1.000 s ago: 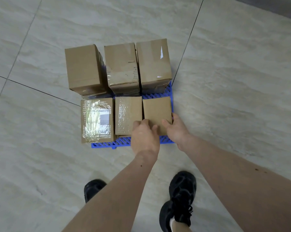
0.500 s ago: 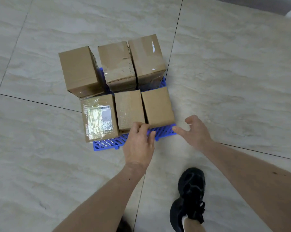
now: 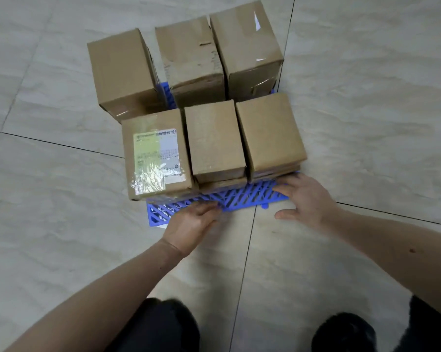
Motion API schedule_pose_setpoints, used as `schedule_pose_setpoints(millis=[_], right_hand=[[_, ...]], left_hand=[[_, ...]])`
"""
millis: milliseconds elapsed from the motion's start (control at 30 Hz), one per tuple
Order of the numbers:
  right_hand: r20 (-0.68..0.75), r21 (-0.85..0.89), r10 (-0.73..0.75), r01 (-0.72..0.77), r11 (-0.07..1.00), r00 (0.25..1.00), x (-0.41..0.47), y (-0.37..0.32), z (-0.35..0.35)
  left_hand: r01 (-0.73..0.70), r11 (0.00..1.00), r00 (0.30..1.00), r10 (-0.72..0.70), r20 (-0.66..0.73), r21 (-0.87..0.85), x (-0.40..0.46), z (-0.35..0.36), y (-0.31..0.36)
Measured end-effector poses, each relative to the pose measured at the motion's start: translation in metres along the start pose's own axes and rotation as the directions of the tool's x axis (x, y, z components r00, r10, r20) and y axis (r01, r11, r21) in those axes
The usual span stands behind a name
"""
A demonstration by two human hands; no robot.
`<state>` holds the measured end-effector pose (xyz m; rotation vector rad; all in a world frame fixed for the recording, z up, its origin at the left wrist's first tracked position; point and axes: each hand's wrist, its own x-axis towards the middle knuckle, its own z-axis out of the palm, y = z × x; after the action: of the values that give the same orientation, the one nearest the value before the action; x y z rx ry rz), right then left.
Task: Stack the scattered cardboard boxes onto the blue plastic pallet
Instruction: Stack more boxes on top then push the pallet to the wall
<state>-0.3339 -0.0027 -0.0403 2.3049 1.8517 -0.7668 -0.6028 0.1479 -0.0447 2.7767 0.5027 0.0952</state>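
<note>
Head view: blue plastic pallet (image 3: 229, 199) flat on pale tiled floor (image 3: 366, 123), six cardboard boxes on it in two rows of three

Back row: left box (image 3: 123, 72) overhanging pallet's left side, middle box (image 3: 191, 59) w/ torn, wrinkled tape, right box (image 3: 245, 41) w/ clear tape and a small white scrap on top

Front row: left box (image 3: 156, 153) w/ yellow-and-white shipping label (image 3: 158, 153) under clear tape, print too small to read, no brand legible; middle box (image 3: 214, 138) and right box (image 3: 270, 133) plain, each atop a flatter box

Left hand (image 3: 191, 224) at pallet's front edge, fingers bent over the lattice; grip or not, cannot tell

Right hand (image 3: 305, 196) released, fingers spread, tips on pallet's front right corner, thumb off to the near side

Black shoes at bottom edge
</note>
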Motion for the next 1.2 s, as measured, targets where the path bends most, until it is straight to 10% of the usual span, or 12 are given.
schedule_pose_setpoints(millis=[467,900,1200], right_hand=[[-0.397,-0.217,-0.297,0.225,0.950,0.869,0.016,0.008,0.030],[-0.465,-0.044,-0.106,0.096,0.994,0.879,0.020,0.002,0.044],[-0.484,-0.007,-0.080,0.088,0.996,0.871,0.034,-0.026,0.054]], left_hand=[[-0.166,0.986,0.979,0.163,-0.123,-0.017,-0.008,0.039,-0.037],[0.235,0.862,0.893,-0.373,-0.250,-0.449,-0.041,0.060,-0.051],[0.291,0.808,0.841,-0.471,-0.265,-0.513,-0.050,0.051,-0.087]])
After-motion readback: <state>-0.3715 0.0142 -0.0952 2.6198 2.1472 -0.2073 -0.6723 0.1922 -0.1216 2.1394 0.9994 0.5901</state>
